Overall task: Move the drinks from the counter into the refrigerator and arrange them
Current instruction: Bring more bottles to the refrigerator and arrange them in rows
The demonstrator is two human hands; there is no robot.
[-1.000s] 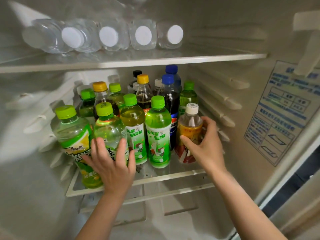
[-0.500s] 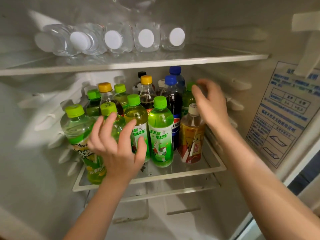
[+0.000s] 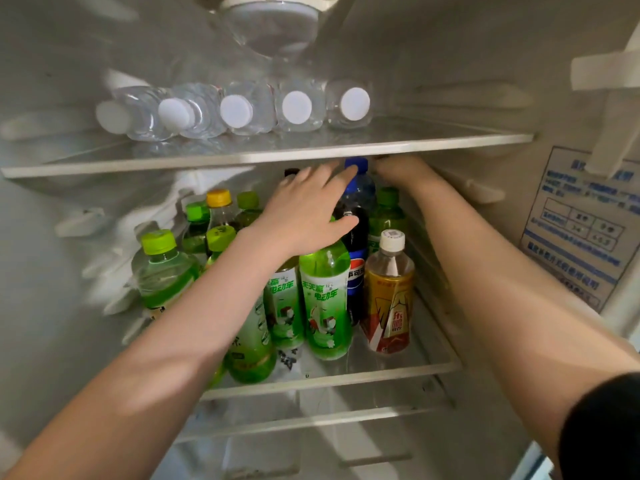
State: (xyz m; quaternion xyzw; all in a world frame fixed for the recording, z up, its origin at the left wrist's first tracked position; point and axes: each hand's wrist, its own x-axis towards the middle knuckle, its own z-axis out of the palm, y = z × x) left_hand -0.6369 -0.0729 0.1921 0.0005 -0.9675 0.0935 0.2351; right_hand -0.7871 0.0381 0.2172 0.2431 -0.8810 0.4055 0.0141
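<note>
A person's left hand (image 3: 304, 213) splays loose fingers against a blue-capped Pepsi bottle (image 3: 358, 271) among drinks (image 3: 323, 306) standing on the refrigerator's middle shelf (image 3: 398, 370), apparently to straighten the back row; the right hand (image 3: 405, 171) reaches alongside, its fingers out of sight.

1 head view, facing into refrigerator (image 3: 52, 306), close to middle shelf (image 3: 346, 378)

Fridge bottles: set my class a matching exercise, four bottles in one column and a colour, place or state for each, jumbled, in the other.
Column A
1 water bottles
2 cola bottle
3 yellow-labelled bottle
4 leftmost standing bottle

Column B
a green cap
b white cap, standing upright
c lying on the upper shelf
d dark drink, blue label

Pairs: 1-c, 2-d, 3-b, 4-a
</note>
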